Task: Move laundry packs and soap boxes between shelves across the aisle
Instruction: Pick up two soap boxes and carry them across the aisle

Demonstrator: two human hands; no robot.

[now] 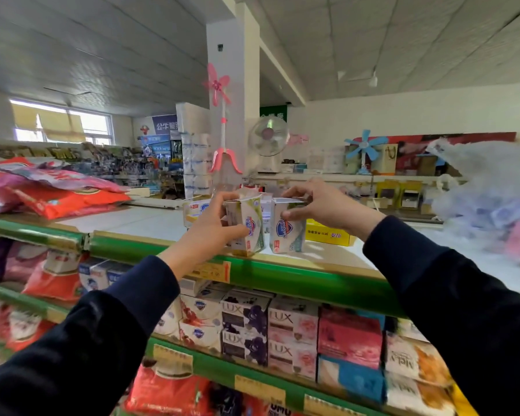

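Note:
Two white soap boxes stand upright on the top shelf (132, 223), near its green front edge. My left hand (210, 226) grips the left soap box (251, 226), which has green markings. My right hand (318, 205) holds the right soap box (285, 235) from above and behind, thumb on its front. The two boxes are a small gap apart. Red and pink laundry packs (57, 190) lie stacked at the far left of the same shelf top.
A yellow box (330, 234) and more soap boxes (197, 210) sit behind the held ones. A clear plastic bag of goods (490, 193) lies at the right. Lower shelves hold several LUX soap boxes (270, 334) and red packs. A white pillar (237, 85) rises behind.

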